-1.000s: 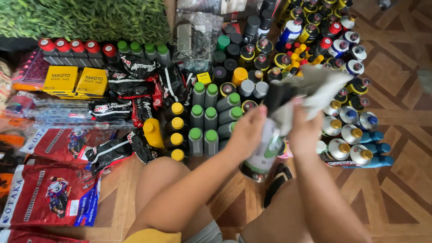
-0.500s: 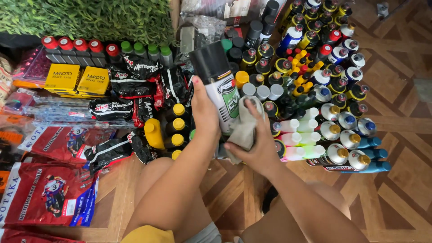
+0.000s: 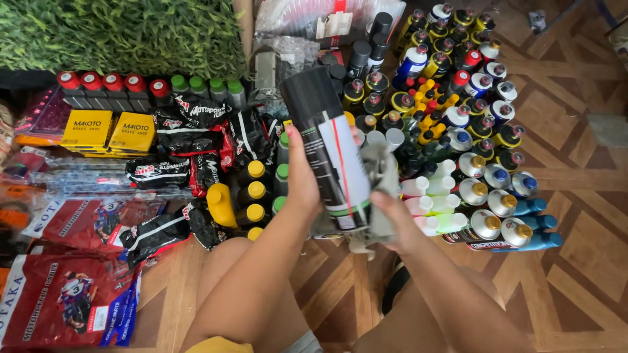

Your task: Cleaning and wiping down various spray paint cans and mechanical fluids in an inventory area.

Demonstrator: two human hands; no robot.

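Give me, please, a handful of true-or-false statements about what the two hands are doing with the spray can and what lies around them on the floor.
1. The left hand grips a tall black spray can. True.
2. The right hand presses a grey cloth against the can. True.
3. The can lies flat on the wooden floor. False: it is held up off the floor, tilted.
4. Two yellow boxes sit to the left of the hands. True.
5. The row of red-capped bottles stands to the right of the can. False: it stands far left, by the green turf.
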